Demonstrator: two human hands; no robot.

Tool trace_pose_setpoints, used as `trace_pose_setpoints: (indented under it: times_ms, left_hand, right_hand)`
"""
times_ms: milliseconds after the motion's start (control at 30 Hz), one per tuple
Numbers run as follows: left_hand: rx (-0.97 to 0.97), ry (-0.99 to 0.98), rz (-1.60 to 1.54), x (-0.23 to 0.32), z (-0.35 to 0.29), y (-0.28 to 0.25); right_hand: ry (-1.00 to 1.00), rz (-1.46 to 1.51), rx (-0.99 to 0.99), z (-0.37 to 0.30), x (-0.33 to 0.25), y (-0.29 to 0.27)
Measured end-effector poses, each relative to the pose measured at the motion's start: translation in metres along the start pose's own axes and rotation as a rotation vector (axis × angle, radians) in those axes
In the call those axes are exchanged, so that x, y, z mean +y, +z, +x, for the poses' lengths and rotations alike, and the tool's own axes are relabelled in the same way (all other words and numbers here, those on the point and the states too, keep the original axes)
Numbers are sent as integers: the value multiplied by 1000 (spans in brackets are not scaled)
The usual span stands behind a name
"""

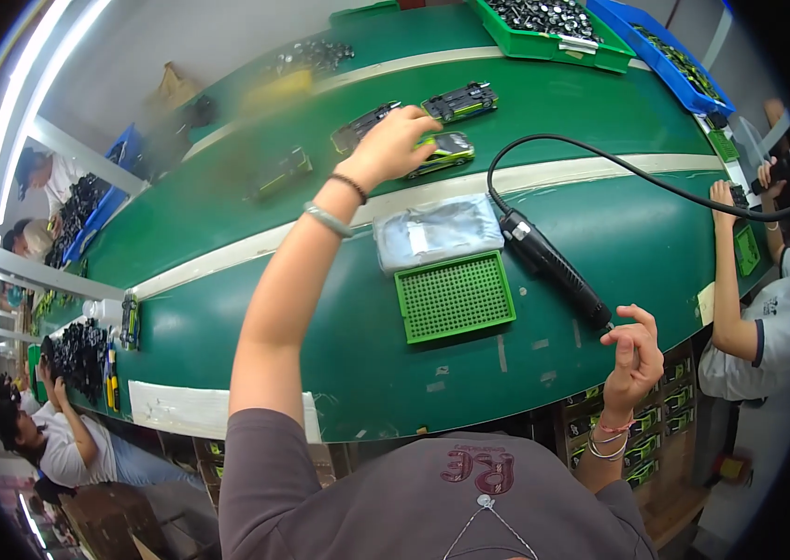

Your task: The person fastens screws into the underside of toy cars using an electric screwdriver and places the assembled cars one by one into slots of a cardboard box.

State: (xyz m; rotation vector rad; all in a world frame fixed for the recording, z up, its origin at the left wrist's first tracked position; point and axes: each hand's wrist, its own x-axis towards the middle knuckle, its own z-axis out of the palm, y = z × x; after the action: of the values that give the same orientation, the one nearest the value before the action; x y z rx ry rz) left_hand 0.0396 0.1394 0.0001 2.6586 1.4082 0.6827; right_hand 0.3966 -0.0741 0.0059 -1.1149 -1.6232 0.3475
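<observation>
My left hand (397,142) reaches across to the far belt, its bent fingers and thumb at a green and black toy car (451,149) that sits wheels down; the grip is partly hidden. Beside it, two toy cars lie with black undersides up: one (462,102) just beyond, another (358,129) partly behind my wrist. At the right, the fingers of my right hand (633,359) are pinched together by the tip of a black electric screwdriver (558,266), which lies on the green table. Whatever that pinch holds is too small to make out.
A green perforated tray (456,297) and a plastic-wrapped packet (437,231) lie before me. The screwdriver's black cable (619,161) loops rightward. A green bin (558,47) of black parts and a blue bin (666,61) stand far right. Other people work at both sides.
</observation>
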Motion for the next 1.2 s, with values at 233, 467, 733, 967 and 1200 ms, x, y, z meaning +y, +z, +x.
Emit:
trace_pose_setpoints:
  times_ms: [233, 467, 733, 967, 1200]
  left_hand:
    - [-122, 10, -5, 32, 92, 61]
    - [-142, -58, 137, 25, 59, 55]
    - [66, -262, 36, -17, -110, -67]
    - [132, -577, 144, -52, -219, -105]
    - [61, -806, 443, -57, -220, -95]
  right_hand:
    - [-80, 55, 5, 8, -14, 10]
    - [-88, 88, -2, 8, -13, 13]
    - [-68, 136, -26, 10, 1, 21]
    - [-86, 155, -45, 11, -4, 28]
    - [-51, 115, -46, 5, -3, 20]
